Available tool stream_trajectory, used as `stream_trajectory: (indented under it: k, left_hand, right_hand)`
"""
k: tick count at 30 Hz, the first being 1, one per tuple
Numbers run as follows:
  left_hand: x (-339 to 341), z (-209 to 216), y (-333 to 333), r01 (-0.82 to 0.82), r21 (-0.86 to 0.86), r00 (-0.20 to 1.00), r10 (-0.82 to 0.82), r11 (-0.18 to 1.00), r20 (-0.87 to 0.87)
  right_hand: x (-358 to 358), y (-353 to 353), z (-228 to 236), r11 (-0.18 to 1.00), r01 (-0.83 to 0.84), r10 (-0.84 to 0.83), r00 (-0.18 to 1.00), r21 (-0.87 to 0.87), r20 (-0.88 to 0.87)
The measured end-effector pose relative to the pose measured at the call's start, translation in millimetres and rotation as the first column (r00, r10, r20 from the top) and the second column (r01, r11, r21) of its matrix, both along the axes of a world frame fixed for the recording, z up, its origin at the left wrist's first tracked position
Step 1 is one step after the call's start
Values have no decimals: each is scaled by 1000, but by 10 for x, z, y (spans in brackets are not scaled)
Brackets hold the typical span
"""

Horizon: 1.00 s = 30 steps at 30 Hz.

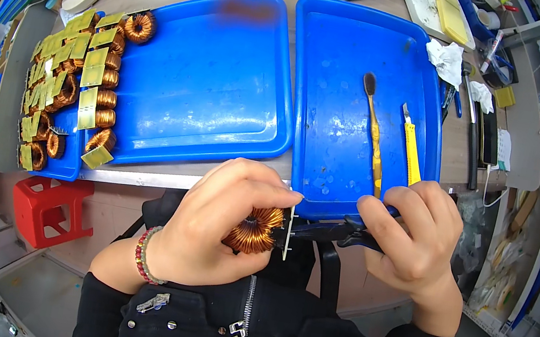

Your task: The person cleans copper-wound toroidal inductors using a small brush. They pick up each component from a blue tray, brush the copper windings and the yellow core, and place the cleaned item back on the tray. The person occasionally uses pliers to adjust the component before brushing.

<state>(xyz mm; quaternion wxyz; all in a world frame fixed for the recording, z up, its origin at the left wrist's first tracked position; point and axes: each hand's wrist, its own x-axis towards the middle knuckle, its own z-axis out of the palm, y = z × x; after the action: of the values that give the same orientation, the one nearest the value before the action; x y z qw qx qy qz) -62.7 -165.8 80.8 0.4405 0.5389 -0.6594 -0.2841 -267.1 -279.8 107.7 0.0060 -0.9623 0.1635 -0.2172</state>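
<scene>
Left hand (215, 220) gripped copper-wire coil (255, 232) before black zipped jacket (196, 310); right hand (417, 239) clasped slim black tool (325, 232) (tip beside coil). Beyond lay rectangular blue plastic tray (327, 128), holding yellow-handled brush (375, 140), yellow knife (410, 145).

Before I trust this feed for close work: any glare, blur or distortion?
Head view throughout: pale glare on the left blue tray; a blurry brown patch near its far edge; tray edges bow, corners go black; the held copper coil looks fairly sharp.
</scene>
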Motion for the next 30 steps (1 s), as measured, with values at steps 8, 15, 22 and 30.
stream_trajectory:
  k: [8,15,22,30]
  left_hand:
    - [-5,1,-2,-6,3,997,7,1000,-71]
    - [-8,2,0,-81,-37,997,81,996,-16]
    - [-53,-33,6,-130,-74,991,128,989,-33]
    - [-31,-14,4,-172,-135,984,178,976,30]
  right_hand:
    - [23,-35,-2,1000,-16,16,1000,2,11]
    - [54,4,-44,999,39,-38,998,-35,46]
    - [25,31,-40,998,50,-50,999,-42,7]
    - [37,6,20,978,73,-76,997,195,7]
